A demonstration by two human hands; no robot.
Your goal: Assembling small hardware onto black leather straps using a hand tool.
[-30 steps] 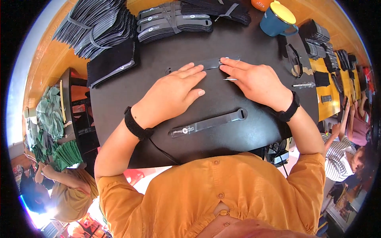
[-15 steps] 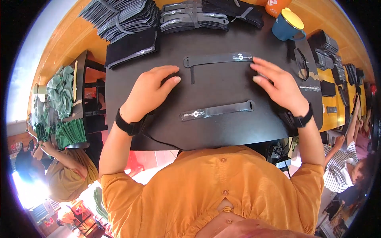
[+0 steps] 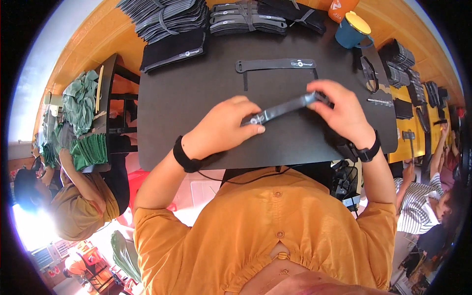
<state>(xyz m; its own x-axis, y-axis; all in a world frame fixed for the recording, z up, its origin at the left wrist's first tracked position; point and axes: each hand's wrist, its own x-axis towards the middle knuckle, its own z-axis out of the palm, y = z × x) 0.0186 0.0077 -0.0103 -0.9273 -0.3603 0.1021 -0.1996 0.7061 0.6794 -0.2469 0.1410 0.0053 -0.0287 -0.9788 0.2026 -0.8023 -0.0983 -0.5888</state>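
Note:
A dark grey storage strap (image 3: pixel 285 109) with a white print is stretched between my two hands above the black table. My left hand (image 3: pixel 221 123) pinches its printed end between thumb and fingers. My right hand (image 3: pixel 339 109) grips the other end, and the fingers partly hide the loop there. Farther off, a second grey strap (image 3: pixel 275 65) lies flat on the table, its slotted end to the left. Narrow dark strips hang down from both of its ends on the tabletop. Each wrist wears a black band.
Bundled strap stacks (image 3: pixel 248 19) and a pile of black pieces (image 3: pixel 169 22) line the table's far edge (image 3: pixel 305 147). A blue mug with a yellow lid (image 3: pixel 353 30) stands far right, above a black band loop (image 3: pixel 369 73). Co-workers sit at both sides, one near green cloth (image 3: pixel 88 152).
The nearer strap, which lay on the table, is now lifted in both hands. My hands have come closer together and nearer to me. The view has shifted slightly.

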